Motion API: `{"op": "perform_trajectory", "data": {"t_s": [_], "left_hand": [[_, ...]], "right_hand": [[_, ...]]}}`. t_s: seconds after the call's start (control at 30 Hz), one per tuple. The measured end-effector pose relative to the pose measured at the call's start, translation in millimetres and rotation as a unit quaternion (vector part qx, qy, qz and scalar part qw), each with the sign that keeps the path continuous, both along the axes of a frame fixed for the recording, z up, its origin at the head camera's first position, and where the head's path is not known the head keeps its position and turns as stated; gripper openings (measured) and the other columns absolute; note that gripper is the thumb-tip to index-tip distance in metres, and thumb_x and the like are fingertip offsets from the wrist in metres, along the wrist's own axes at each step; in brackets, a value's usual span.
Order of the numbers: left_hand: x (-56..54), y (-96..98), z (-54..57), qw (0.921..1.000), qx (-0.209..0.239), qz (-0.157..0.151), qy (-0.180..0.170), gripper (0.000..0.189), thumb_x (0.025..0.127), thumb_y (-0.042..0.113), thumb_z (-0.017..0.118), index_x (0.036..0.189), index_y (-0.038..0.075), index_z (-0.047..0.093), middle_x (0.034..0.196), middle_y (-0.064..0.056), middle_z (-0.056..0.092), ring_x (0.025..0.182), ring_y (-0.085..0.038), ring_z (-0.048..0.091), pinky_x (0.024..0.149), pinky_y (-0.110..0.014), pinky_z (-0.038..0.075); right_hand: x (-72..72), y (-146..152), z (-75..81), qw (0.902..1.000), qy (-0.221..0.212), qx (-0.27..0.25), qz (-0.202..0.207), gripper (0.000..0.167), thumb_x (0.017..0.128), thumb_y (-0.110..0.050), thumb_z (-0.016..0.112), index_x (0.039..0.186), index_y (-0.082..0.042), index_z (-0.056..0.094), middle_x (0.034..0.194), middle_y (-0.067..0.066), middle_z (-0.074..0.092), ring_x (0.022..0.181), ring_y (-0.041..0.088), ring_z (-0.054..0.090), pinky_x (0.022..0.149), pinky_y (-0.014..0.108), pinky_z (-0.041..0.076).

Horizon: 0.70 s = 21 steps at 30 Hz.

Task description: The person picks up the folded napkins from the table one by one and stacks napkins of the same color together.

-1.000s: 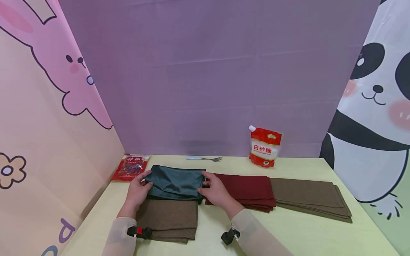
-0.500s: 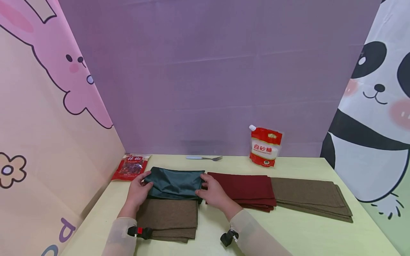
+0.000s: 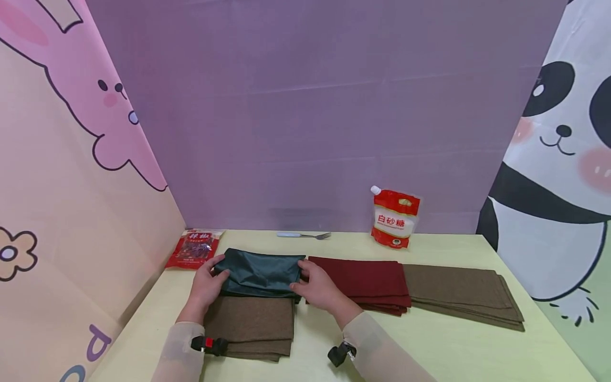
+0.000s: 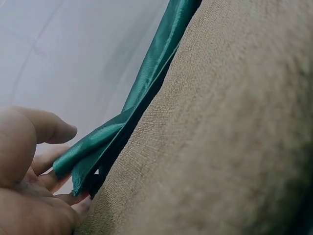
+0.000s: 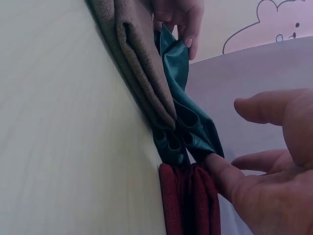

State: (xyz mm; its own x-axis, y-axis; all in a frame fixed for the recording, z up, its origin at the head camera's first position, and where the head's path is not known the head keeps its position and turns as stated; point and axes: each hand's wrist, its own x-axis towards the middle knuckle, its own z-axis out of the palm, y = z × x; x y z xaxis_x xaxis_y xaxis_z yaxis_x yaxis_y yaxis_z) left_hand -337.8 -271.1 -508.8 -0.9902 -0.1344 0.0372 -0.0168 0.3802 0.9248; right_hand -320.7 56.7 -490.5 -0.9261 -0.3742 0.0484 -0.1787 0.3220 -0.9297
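Note:
A folded teal satiny cloth (image 3: pixel 264 271) lies at the far edge of a folded brown cloth (image 3: pixel 250 321), partly overlapping it in the head view. My left hand (image 3: pixel 205 286) is at its left end; in the left wrist view the fingers (image 4: pixel 49 181) touch the teal edge, while the thumb is held apart. At the opposite end is my right hand (image 3: pixel 321 289), its index finger touching a teal fold in the right wrist view and its thumb (image 5: pixel 259 107) extended away. The teal layers (image 5: pixel 193 127) show loose, rounded folds there.
Right of the teal cloth lies a folded dark red cloth stack (image 3: pixel 360 278), then another brown stack (image 3: pixel 458 292). Along the back of the table (image 3: pixel 429 350) are a red dried-chili packet (image 3: pixel 194 249), a fork (image 3: pixel 305 235) and a sugar pouch (image 3: pixel 395 218). Printed walls enclose the table.
My right hand has shifted slightly left along with the teal cloth's right end. The left hand stays nearly in place.

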Motion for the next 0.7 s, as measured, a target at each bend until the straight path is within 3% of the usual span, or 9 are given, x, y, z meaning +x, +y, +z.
{"op": "perform_trajectory", "data": {"t_s": [0.3,0.7], "left_hand": [[1.1,-0.5,-0.4,0.9999,-0.006,-0.013,-0.007,0.058,0.106,0.018,0.063,0.159,0.007,0.042,0.167,-0.023,0.029,0.152,-0.049,0.028,0.118,-0.060,0.032],[-0.8,-4.4,-4.1,0.9999,0.001,-0.011,-0.006,0.061,0.106,0.020,0.062,0.160,0.003,0.039,0.165,-0.022,0.035,0.151,-0.046,0.032,0.118,-0.056,0.034]], "right_hand": [[1.4,-0.1,-0.2,0.9999,0.002,0.003,0.014,0.074,0.099,-0.009,0.072,0.159,0.009,0.032,0.169,0.028,0.018,0.143,0.047,0.045,0.108,0.050,0.048],[1.2,1.1,-1.3,0.9999,-0.010,0.003,0.013,0.074,0.100,-0.012,0.072,0.160,0.005,0.032,0.171,0.024,0.015,0.148,0.045,0.037,0.110,0.049,0.046]]}}
